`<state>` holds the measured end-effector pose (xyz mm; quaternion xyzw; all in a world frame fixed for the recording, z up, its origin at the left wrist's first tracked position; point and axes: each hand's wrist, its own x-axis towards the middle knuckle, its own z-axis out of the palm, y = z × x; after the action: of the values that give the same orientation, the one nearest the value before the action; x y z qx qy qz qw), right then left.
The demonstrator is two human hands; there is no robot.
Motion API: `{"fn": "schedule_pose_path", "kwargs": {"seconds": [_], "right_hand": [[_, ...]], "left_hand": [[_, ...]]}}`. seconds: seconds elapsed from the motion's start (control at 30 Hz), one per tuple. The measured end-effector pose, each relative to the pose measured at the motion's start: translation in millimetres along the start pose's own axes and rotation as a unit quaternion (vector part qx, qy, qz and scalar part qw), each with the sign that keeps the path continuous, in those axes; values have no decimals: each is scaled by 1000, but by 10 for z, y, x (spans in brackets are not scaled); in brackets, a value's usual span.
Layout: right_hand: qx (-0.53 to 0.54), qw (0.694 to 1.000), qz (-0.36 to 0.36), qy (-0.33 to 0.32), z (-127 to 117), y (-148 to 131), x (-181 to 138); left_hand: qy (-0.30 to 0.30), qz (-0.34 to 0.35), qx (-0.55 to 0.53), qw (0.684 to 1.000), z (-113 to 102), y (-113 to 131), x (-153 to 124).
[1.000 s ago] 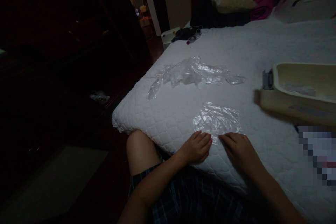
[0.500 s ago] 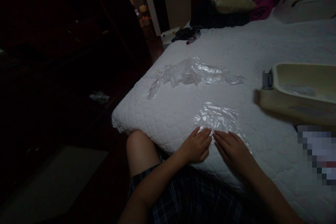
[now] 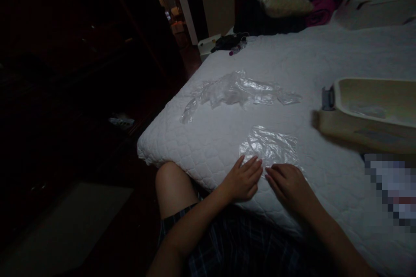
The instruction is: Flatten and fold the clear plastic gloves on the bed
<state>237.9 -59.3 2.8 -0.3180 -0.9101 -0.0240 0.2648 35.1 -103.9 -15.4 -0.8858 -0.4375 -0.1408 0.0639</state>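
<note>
A clear plastic bag (image 3: 268, 143) lies spread, slightly wrinkled, on the white quilted bed near its front edge. My left hand (image 3: 243, 178) rests flat on the bag's near left part, fingers stretched and a little apart. Close beside it, my right hand (image 3: 289, 184) has its fingers bent, with the fingertips together at the bag's near edge. That edge is partly hidden under both hands. Farther back, a crumpled heap of clear plastic bags (image 3: 230, 91) stretches across the bed.
A cream plastic bin (image 3: 364, 127) with a grey latch stands at the right, some clear plastic inside. Below it lies a blurred-out item (image 3: 393, 186). A dark bundle and bottle (image 3: 235, 49) sit at the far left corner; a pillow (image 3: 284, 3) and pink cloth (image 3: 320, 12) lie at the back.
My right hand's fingers have gone from stretched flat to bent, fingertips drawn together at the bag's edge. My left hand stays in place, its fingers slightly more spread.
</note>
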Motion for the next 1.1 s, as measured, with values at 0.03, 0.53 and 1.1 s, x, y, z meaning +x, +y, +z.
{"fn": "schedule_pose_path", "kwargs": {"seconds": [0.03,0.53,1.1], "right_hand": [[-1,1000,0,-2,-5,1,0],[72,996,49,22,-252,234,-36],[138,967,210,-34,-464,728,-351]], "left_hand": [[-4,-3,-2,1000,2,0,0],[-1,-1,2,1000,7,-11,5],[73,50,-8,996,114,205,158]]}}
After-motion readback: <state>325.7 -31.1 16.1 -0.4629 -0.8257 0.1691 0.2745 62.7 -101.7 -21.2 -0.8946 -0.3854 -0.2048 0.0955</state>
